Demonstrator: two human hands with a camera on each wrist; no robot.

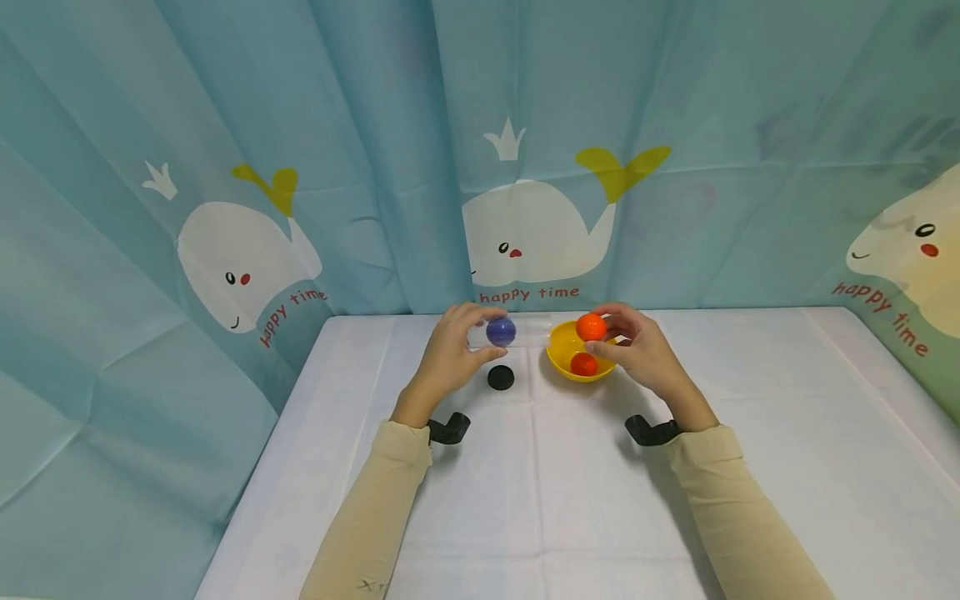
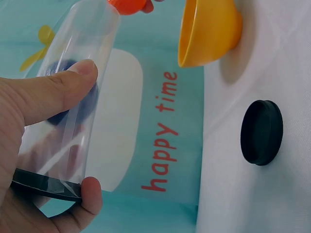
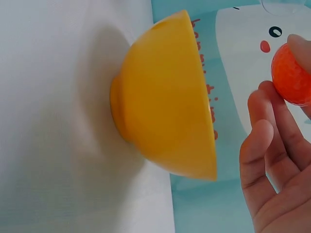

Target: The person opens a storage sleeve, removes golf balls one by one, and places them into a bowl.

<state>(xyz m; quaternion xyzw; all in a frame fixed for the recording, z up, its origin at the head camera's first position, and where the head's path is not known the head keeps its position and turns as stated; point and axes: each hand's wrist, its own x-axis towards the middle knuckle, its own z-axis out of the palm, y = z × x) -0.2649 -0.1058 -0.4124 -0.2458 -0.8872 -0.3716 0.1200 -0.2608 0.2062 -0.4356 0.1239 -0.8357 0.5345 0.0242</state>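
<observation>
My left hand grips a clear plastic tube lying sideways, its thumb across the wall and fingers behind. Inside the tube sits a dark blue ball, and a black cap closes the end by the fingers. The tube's other end points right, toward the bowl. My right hand pinches an orange ball between thumb and fingers, above the yellow bowl. Another orange-red ball lies in that bowl. In the right wrist view, the bowl's inside is hidden.
A loose black cap lies on the white tablecloth just in front of the tube. Behind the table hangs a blue curtain with whale prints. Black wrist mounts stick out inward from both sleeves.
</observation>
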